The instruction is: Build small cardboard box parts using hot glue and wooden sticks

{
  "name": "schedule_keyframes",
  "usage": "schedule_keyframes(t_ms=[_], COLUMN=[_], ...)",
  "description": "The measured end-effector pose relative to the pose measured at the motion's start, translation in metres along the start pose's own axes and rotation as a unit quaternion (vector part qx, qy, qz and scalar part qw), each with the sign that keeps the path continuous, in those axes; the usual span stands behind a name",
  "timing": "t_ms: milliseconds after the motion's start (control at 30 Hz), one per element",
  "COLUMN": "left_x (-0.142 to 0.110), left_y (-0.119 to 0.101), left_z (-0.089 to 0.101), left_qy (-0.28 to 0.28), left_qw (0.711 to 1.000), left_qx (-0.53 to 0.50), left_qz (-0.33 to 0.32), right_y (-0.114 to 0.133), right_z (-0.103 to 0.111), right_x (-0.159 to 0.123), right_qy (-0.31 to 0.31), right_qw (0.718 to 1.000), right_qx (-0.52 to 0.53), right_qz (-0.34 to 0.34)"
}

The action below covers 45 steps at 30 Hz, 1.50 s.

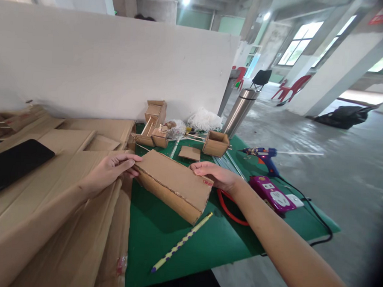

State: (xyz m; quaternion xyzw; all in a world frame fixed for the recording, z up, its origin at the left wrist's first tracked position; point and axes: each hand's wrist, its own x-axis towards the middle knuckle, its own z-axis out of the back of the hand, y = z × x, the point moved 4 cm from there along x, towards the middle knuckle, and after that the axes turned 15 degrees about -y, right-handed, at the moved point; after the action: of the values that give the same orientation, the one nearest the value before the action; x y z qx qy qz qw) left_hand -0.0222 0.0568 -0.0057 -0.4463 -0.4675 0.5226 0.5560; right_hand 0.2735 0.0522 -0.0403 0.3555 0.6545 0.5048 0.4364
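At the middle of the green worktop (201,255): one cardboard box (173,181), held by us at both ends. Left hand (121,165): fingers nearly closed, pinching the left end. Right hand (214,174): thumb on top, gripping the right end. Box: oblong, plain brown, rough-edged, red marking at one corner. Towards the near edge: one spotted pencil (181,242). Along the right edge: purple power strip (272,195), blue glue gun (267,158). Left side: cardboard sheets (72,154). Our right forearm (270,233) partly hides a red loop (225,207).
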Motion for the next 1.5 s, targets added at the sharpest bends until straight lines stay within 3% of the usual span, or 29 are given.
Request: schedule_keyframes(t_ms=[1000,1300,1400,1500], left_x=[-0.001,0.001,0.001,0.0], left_y=[-0.001,-0.001,-0.002,-0.002], left_z=[0.0,0.0,0.0,0.0], left_qy=[0.002,-0.001,-0.001,0.0], left_qw=[1.0,1.0,1.0,1.0], left_qx=[0.016,0.007,0.006,0.004], left_qz=[-0.007,-0.003,-0.003,-0.002], right_y=[0.002,0.01,0.023,0.037], right_z=[0.0,0.006,0.013,0.037], right_x=[-0.001,-0.006,-0.032,-0.072], right_qy=[-0.012,-0.108,-0.179,-0.274], right_qw=[1.0,0.993,0.978,0.943], right_qx=[0.001,-0.023,-0.058,-0.131], right_qz=[-0.003,0.037,0.088,0.135])
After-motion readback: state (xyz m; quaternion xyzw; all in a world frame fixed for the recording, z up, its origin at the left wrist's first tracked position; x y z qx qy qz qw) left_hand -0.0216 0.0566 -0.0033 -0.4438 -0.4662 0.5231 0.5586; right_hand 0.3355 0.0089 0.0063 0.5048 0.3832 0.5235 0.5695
